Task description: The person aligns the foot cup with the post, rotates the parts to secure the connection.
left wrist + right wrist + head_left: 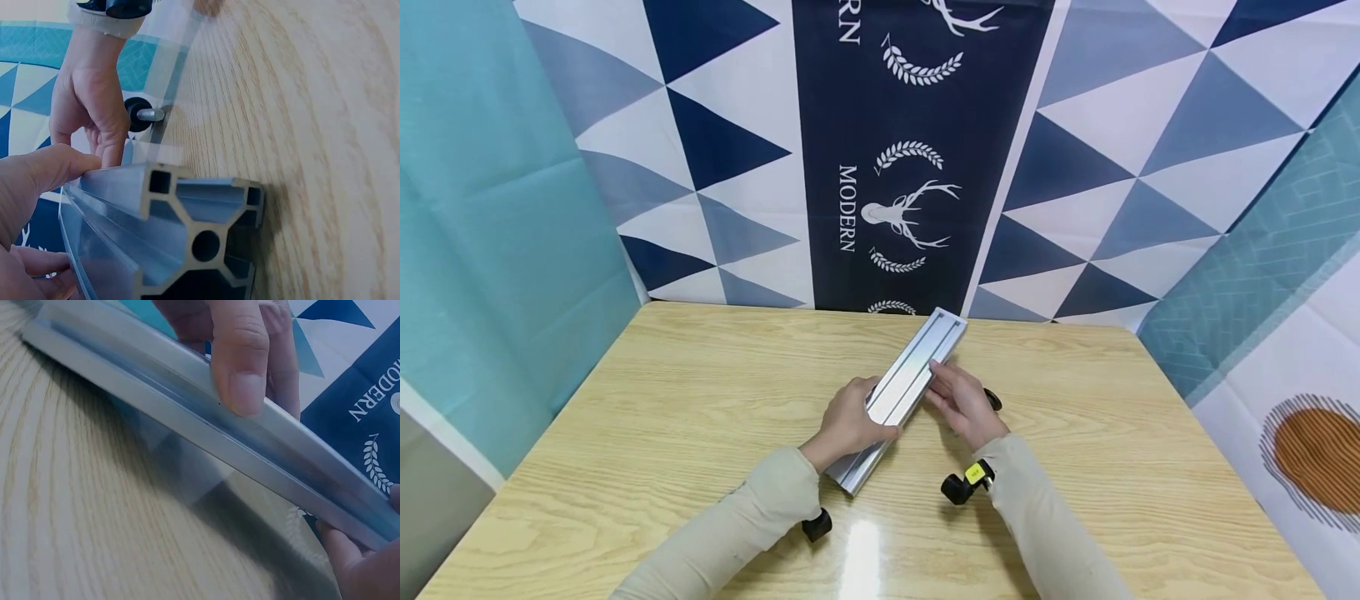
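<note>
Over the middle of the table (700,392), holds the profile (917,362) in both hands, slanted toward the far edge with that end raised. Clamps it with left hand (853,417); pinches it with right hand (964,402) farther along. Behind the far edge, reads "MODERN" sideways on the dark panel (842,108); at right wrist, shows yellow tag (975,474), print too small to read.
</note>
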Demonstrator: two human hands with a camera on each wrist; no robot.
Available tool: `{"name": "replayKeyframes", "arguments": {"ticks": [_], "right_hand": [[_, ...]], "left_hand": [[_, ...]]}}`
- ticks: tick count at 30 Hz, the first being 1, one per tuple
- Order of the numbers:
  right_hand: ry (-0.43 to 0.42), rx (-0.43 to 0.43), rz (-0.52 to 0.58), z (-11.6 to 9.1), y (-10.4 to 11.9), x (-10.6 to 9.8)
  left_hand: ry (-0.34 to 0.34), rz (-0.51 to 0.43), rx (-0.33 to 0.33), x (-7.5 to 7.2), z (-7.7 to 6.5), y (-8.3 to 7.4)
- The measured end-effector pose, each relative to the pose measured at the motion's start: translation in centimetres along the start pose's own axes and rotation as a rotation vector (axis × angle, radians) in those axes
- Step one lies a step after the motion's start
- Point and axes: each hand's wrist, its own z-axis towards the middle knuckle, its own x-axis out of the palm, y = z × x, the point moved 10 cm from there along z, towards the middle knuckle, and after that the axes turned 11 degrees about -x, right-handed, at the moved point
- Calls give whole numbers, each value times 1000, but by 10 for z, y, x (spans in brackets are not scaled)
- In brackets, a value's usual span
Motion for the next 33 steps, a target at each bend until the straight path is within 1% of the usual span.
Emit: {"name": "replayKeyframes", "arguments": {"ticks": [4,6,8,10,15,18,21,26,28,33], "right_hand": [[-4,-21,16,1,7,1],[3,-38,25,1,12,3],[4,-53,29,0,16,3],[7,-68,19,-1,20,3],[22,-86,13,-3,29,5],[40,-88,22,-4,36,11],[81,-106,20,-5,45,20],[167,-174,-19,-9,62,35],[211,-198,-35,-11,68,42],[309,-260,-47,-15,84,57]], "left_hand": [[-7,-2,18,-1,-1,-5],[2,9,17,-1,-2,-6],[26,5,20,-1,-2,-7],[64,-20,17,-1,-3,-7],[213,-198,-20,-2,5,-6],[276,-279,-34,-4,13,-8],[311,-354,-34,-8,19,-11],[363,-491,-88,-15,23,-14],[368,-532,-99,-19,24,-16],[356,-609,-89,-29,25,-22]]}}
